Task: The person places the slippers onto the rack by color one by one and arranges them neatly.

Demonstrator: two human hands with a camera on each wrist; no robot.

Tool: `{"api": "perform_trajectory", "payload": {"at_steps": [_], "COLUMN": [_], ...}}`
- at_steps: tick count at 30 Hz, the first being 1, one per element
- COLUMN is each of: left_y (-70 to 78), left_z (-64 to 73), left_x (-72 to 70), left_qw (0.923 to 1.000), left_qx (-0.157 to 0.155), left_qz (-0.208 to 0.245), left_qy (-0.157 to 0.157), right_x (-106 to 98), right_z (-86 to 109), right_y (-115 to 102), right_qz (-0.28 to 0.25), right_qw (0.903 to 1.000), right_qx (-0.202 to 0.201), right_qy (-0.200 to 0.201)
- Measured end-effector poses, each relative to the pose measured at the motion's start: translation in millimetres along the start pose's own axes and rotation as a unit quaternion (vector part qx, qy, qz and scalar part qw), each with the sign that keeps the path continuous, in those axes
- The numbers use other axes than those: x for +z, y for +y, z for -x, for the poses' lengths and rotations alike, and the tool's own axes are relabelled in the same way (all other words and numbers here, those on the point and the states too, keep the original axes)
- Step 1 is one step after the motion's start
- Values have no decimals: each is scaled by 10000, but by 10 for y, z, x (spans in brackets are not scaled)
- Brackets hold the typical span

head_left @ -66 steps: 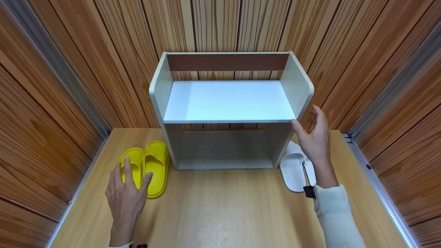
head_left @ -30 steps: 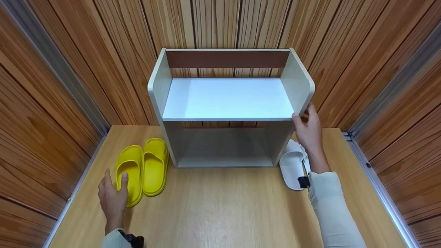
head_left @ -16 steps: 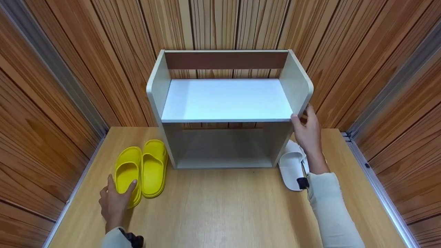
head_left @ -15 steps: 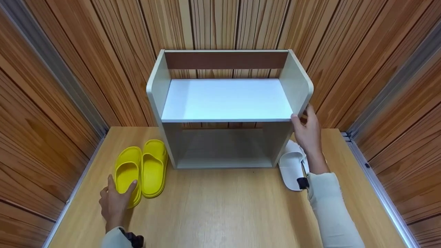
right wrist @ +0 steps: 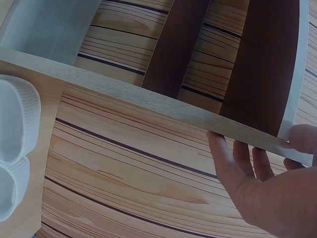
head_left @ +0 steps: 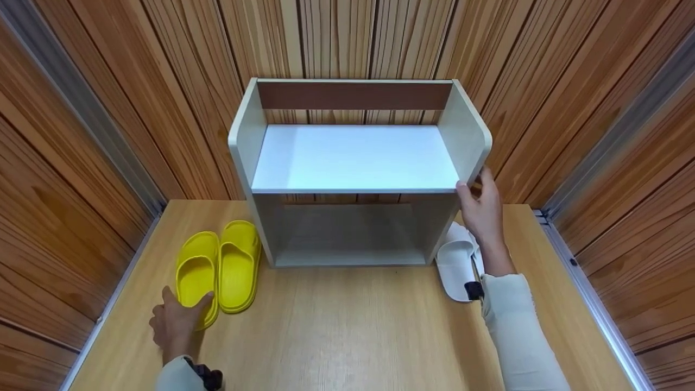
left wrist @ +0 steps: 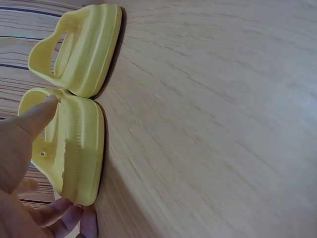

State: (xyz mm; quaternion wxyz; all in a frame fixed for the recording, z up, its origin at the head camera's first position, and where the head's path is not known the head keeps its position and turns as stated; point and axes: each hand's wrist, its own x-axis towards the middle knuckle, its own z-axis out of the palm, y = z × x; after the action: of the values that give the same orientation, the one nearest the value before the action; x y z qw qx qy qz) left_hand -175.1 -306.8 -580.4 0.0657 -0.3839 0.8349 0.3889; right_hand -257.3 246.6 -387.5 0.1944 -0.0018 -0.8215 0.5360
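Note:
A small two-tier shelf [head_left: 355,157] with pale side panels stands upright against the back wall. My right hand [head_left: 483,214] grips its right side panel, thumb at the front edge and fingertips against the outer face, as the right wrist view also shows. To the left of the shelf lies a pair of yellow slippers, side by side. My left hand [head_left: 176,323] spans the heel of the left yellow slipper [head_left: 195,279]. In the left wrist view the thumb lies over its inner side and the other fingers curl at its outer edge. The right yellow slipper [head_left: 236,271] lies untouched.
White slippers [head_left: 455,266] lie on the wooden tabletop [head_left: 336,326] right of the shelf, partly hidden by the right wrist. Wood-panelled walls [head_left: 76,141] with metal corner rails [head_left: 592,309] enclose the back and both sides.
My right hand has closed from beside the shelf onto its side panel and stays there. My left hand has drawn back from above the yellow slippers, down to the left one's heel.

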Motion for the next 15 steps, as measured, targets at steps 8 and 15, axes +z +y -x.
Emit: {"api": "perform_trajectory", "payload": {"at_steps": [8,15], "left_y": [13,39], "left_z": [13,20], "left_x": [4,-2], "left_qw": [9999,9996], "left_qx": [85,229], "left_qz": [-12,-33], "left_qy": [70,153], "right_x": [10,5], "right_z": [6,10], "right_y": [-6,-1], "right_qz": [-30,-106], "right_qw": [10000,9999], "right_qx": [49,1], "right_qy": [-9,-43]}}
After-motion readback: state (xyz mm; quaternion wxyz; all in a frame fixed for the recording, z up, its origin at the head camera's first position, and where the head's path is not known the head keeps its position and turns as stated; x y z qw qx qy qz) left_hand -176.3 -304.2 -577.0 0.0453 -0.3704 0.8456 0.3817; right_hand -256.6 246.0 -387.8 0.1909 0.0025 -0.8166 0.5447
